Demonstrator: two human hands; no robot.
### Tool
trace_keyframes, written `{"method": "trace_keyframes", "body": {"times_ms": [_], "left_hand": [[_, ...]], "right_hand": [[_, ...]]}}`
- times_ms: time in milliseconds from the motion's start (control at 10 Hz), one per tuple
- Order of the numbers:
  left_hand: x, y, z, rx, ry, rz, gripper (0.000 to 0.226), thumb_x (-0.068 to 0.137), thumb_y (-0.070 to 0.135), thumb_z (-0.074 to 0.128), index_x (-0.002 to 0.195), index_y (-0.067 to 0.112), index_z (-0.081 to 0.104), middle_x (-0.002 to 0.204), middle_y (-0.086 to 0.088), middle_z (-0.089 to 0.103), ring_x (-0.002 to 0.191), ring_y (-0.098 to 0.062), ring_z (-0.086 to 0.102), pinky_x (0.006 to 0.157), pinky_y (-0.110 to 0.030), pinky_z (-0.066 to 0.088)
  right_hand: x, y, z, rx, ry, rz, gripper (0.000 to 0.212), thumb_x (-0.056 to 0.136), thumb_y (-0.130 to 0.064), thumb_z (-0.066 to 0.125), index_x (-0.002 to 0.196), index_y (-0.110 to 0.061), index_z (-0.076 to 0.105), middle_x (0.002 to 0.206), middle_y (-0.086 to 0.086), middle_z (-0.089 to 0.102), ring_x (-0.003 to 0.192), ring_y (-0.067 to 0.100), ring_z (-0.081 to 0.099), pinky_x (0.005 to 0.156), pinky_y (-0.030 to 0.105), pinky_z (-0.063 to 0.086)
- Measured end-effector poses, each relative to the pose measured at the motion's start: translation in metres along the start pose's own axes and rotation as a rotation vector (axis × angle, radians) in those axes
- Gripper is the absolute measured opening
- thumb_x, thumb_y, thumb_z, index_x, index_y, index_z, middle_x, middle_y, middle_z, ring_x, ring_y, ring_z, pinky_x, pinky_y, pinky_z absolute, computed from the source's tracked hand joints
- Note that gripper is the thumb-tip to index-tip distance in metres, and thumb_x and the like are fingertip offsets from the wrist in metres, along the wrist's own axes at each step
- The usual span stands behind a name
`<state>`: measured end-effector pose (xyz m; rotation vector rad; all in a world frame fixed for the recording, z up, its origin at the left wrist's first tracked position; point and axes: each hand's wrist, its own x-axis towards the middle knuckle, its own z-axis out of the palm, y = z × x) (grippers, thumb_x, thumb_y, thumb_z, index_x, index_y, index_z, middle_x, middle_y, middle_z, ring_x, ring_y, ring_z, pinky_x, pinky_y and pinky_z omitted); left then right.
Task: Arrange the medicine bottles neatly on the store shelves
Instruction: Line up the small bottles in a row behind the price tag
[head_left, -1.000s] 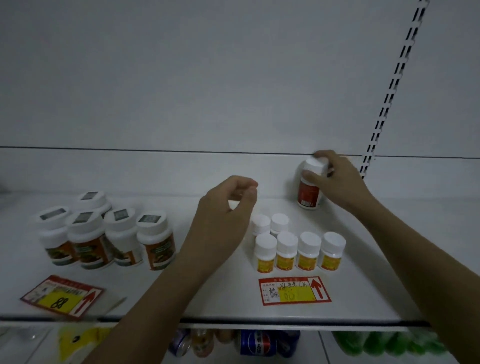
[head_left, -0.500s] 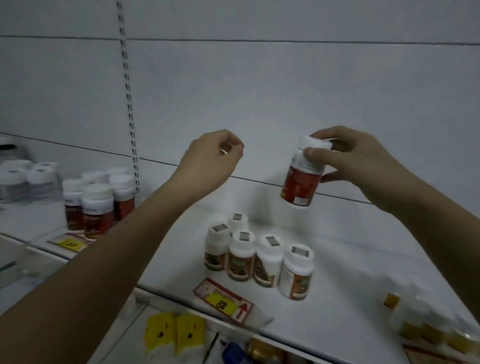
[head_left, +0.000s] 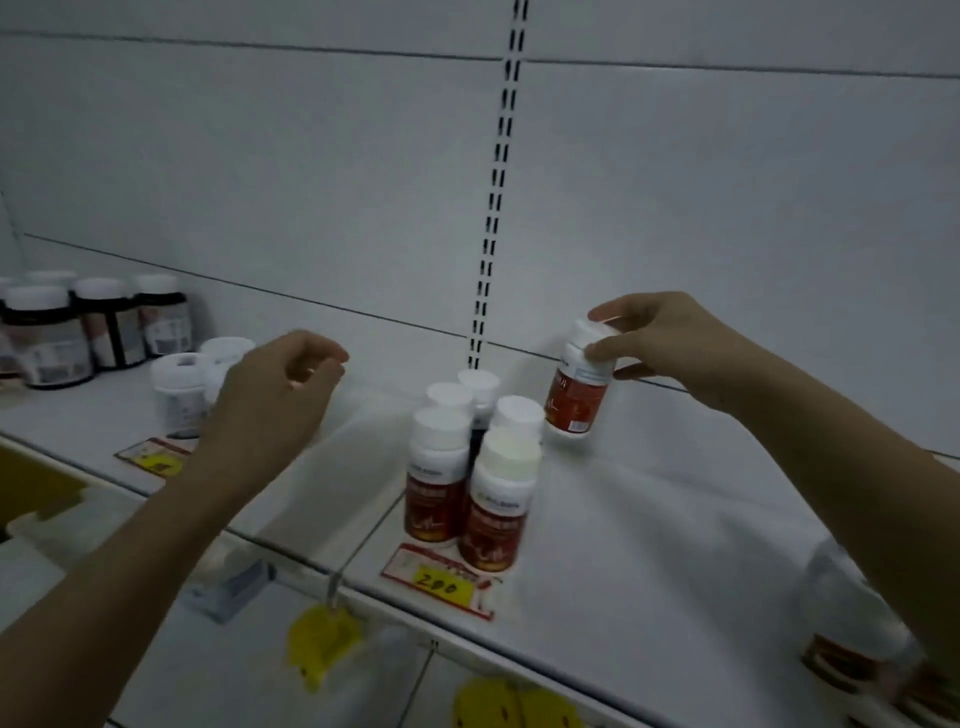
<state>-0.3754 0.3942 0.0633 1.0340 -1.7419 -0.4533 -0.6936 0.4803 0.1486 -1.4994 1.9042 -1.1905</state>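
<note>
The red-labelled bottle (head_left: 574, 397), lifted clear half a second ago, is now held by its cap in the right hand (head_left: 670, 345), low behind the matching bottle group (head_left: 470, 467). Placement is judged imminent. The left hand (head_left: 275, 395) hovers loosely curled, holding nothing.

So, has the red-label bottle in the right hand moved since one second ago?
Yes. It stood on the shelf by the slotted upright; now the right hand holds the red-label bottle above the shelf, behind five matching bottles.
</note>
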Motion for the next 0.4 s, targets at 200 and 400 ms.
{"method": "trace_keyframes", "body": {"times_ms": [200,400], "left_hand": [[-0.004,-0.066,0.029,-0.042,-0.229,0.003,0.014,0.092,0.019,0.058,0.094,0.031,0.065,0.092,0.024,0.064,0.086,0.014,0.056,0.064,-0.003,0.037],[-0.006,-0.086,0.037,-0.091,-0.321,-0.051,0.015,0.093,0.017,0.058,0.096,0.029,0.065,0.092,0.015,0.065,0.086,0.000,0.060,0.071,-0.018,0.045]], "right_hand": [[0.031,0.017,0.056,-0.110,-0.136,0.104,0.035,0.080,-0.005,0.076,0.113,-0.015,0.068,0.114,0.004,0.068,0.102,0.020,0.067,0.077,0.025,0.059],[0.023,0.007,0.050,-0.160,-0.260,0.156,0.032,0.093,-0.015,0.064,0.125,-0.023,0.063,0.127,-0.005,0.064,0.116,0.012,0.060,0.097,0.036,0.053]]}}
